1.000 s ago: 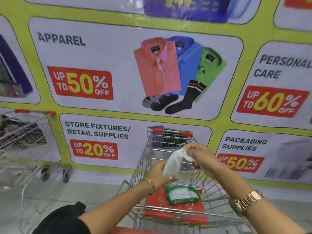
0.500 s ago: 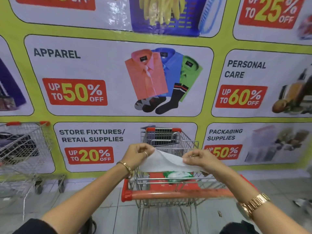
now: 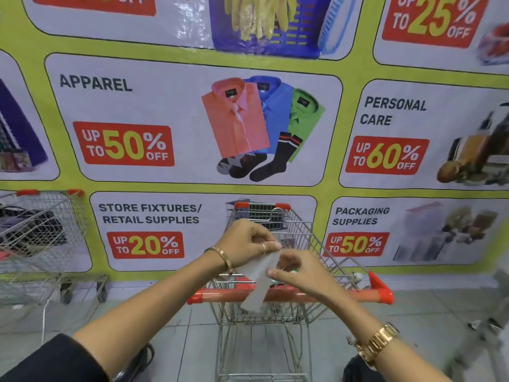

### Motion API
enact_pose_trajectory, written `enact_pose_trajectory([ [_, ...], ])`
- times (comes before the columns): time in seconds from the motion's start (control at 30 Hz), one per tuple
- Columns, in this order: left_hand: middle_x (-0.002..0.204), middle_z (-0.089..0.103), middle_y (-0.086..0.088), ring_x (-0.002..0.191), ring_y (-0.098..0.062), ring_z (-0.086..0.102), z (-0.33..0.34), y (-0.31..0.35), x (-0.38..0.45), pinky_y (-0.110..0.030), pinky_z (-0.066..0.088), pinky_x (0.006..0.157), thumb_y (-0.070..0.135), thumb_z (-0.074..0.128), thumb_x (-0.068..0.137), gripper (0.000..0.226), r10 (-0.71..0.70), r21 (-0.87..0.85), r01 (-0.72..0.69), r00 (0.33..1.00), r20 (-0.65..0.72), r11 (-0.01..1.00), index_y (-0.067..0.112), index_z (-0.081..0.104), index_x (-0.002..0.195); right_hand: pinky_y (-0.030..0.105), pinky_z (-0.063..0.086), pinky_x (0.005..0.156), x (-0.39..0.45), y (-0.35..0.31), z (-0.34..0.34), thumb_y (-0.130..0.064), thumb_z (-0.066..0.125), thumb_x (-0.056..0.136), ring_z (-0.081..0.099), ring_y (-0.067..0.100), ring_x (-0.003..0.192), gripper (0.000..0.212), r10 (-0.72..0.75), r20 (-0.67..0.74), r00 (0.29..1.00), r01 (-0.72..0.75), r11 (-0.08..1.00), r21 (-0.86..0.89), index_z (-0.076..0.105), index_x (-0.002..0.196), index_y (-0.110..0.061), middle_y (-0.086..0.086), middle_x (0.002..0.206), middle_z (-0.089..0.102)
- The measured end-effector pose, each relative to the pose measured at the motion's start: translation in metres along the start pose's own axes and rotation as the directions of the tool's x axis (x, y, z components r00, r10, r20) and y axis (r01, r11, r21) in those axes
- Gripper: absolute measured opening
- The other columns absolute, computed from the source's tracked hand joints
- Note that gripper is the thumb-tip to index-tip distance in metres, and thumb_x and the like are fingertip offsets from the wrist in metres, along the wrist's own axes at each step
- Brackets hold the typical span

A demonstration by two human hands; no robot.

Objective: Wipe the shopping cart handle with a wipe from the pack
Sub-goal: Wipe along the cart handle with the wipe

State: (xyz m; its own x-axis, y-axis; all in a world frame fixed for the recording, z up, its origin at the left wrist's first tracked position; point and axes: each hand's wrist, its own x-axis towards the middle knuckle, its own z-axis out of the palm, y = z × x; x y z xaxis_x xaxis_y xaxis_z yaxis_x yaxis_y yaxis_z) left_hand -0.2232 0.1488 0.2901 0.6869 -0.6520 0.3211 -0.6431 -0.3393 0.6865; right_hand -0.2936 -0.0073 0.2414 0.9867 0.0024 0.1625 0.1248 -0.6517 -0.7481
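A white wipe [image 3: 259, 282] hangs folded in front of the shopping cart's red handle [image 3: 220, 295], its lower end drooping below the bar. My left hand [image 3: 245, 244] pinches the wipe's top edge above the cart. My right hand [image 3: 300, 274] sits just right of it, fingers on the wipe's side. A sliver of the green wipe pack [image 3: 294, 270] shows behind my right hand on the cart's child seat; the rest is hidden. The wire cart basket [image 3: 300, 230] stretches toward the wall.
A second wire cart [image 3: 41, 238] holding dark items stands at the left. A large sale banner [image 3: 192, 128] covers the wall right behind the carts. Grey tiled floor [image 3: 176, 334] lies below. A blurred metal frame [image 3: 479, 340] is at the lower right.
The wipe, stretched flat between both hands half a second ago, is now folded and hanging. My hands have come together over the handle's middle. The camera has tilted up slightly.
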Motion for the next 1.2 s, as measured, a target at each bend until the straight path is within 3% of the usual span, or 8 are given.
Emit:
enact_pose_trajectory([
  [0.2, 0.084, 0.076, -0.009, 0.062, 0.003, 0.056, 0.012, 0.02, -0.002, -0.021, 0.05, 0.066, 0.023, 0.072, 0.079, 0.017, -0.058, 0.068, 0.055, 0.997, 0.043, 0.996, 0.009, 0.076, 0.088, 0.033, 0.055, 0.059, -0.02, 0.011, 0.005, -0.054, 0.056, 0.07, 0.066, 0.009, 0.062, 0.029, -0.044, -0.118, 0.992, 0.038, 0.998, -0.054, 0.066, 0.07, -0.027, -0.003, 0.07, 0.072],
  [0.33, 0.072, 0.07, -0.001, 0.052, 0.008, 0.052, 0.018, 0.028, -0.009, -0.004, 0.04, 0.049, 0.023, 0.071, 0.079, 0.015, -0.1, 0.081, 0.095, 0.993, 0.064, 0.992, 0.01, 0.077, 0.084, 0.029, 0.038, 0.049, -0.03, 0.023, -0.003, -0.023, 0.052, 0.075, 0.049, 0.015, 0.049, 0.021, -0.034, -0.191, 0.981, 0.012, 0.993, -0.119, 0.056, 0.054, -0.02, 0.0, 0.053, 0.058],
  [0.43, 0.07, 0.067, 0.004, 0.054, 0.014, 0.054, 0.021, 0.032, -0.015, -0.001, 0.038, 0.046, 0.02, 0.072, 0.079, 0.014, -0.126, 0.072, 0.123, 0.991, 0.034, 0.99, 0.008, 0.077, 0.085, 0.029, 0.044, 0.054, -0.038, 0.031, -0.016, -0.009, 0.053, 0.074, 0.058, 0.016, 0.059, 0.018, 0.0, -0.191, 0.982, -0.029, 0.988, -0.152, 0.065, 0.071, -0.022, -0.001, 0.066, 0.067],
  [0.57, 0.084, 0.073, -0.003, 0.068, 0.001, 0.057, 0.019, 0.03, -0.018, -0.012, 0.045, 0.061, 0.019, 0.07, 0.08, 0.014, -0.169, 0.087, 0.171, 0.985, -0.032, 0.981, 0.009, 0.076, 0.088, 0.027, 0.048, 0.065, -0.048, 0.046, -0.034, -0.001, 0.053, 0.069, 0.059, 0.01, 0.072, 0.027, 0.001, -0.18, 0.984, -0.022, 0.993, -0.116, 0.06, 0.082, -0.024, -0.004, 0.082, 0.066],
  [0.83, 0.077, 0.067, 0.0, 0.065, 0.003, 0.055, 0.019, 0.009, -0.033, -0.002, 0.043, 0.051, 0.015, 0.07, 0.08, 0.014, -0.27, 0.057, 0.278, 0.956, -0.118, 0.959, 0.005, 0.075, 0.089, 0.011, 0.05, 0.057, -0.064, 0.071, -0.058, -0.012, 0.069, 0.077, 0.06, -0.001, 0.066, 0.013, 0.031, -0.232, 0.972, -0.045, 0.998, -0.053, 0.067, 0.074, -0.024, -0.009, 0.071, 0.067],
  [0.93, 0.079, 0.066, 0.003, 0.064, 0.007, 0.056, 0.027, -0.005, -0.047, -0.002, 0.044, 0.048, 0.011, 0.069, 0.08, 0.015, -0.312, 0.07, 0.316, 0.948, -0.065, 0.946, 0.005, 0.073, 0.094, 0.019, 0.053, 0.058, -0.069, 0.08, -0.062, -0.012, 0.07, 0.078, 0.061, 0.003, 0.063, 0.006, 0.089, -0.215, 0.972, -0.091, 0.996, 0.001, 0.074, 0.081, -0.015, -0.006, 0.072, 0.069],
  [1.07, 0.071, 0.063, 0.012, 0.059, 0.007, 0.054, 0.048, -0.026, -0.063, -0.005, 0.045, 0.048, 0.007, 0.07, 0.079, 0.013, -0.364, 0.119, 0.358, 0.931, 0.035, 0.926, 0.005, 0.072, 0.091, 0.011, 0.039, 0.059, -0.074, 0.092, -0.06, -0.012, 0.063, 0.083, 0.056, -0.003, 0.072, 0.011, 0.164, -0.031, 0.986, -0.166, 0.983, -0.081, 0.072, 0.088, -0.015, -0.009, 0.079, 0.066],
  [1.2, 0.065, 0.059, 0.013, 0.062, 0.001, 0.054, 0.069, -0.044, -0.06, -0.004, 0.042, 0.05, 0.008, 0.066, 0.083, 0.007, -0.372, 0.146, 0.374, 0.927, -0.044, 0.916, 0.007, 0.072, 0.086, 0.023, 0.047, 0.068, -0.065, 0.099, -0.052, -0.013, 0.062, 0.084, 0.062, 0.011, 0.078, 0.01, 0.248, -0.058, 0.967, -0.253, 0.962, -0.103, 0.07, 0.08, -0.017, 0.002, 0.084, 0.07],
])
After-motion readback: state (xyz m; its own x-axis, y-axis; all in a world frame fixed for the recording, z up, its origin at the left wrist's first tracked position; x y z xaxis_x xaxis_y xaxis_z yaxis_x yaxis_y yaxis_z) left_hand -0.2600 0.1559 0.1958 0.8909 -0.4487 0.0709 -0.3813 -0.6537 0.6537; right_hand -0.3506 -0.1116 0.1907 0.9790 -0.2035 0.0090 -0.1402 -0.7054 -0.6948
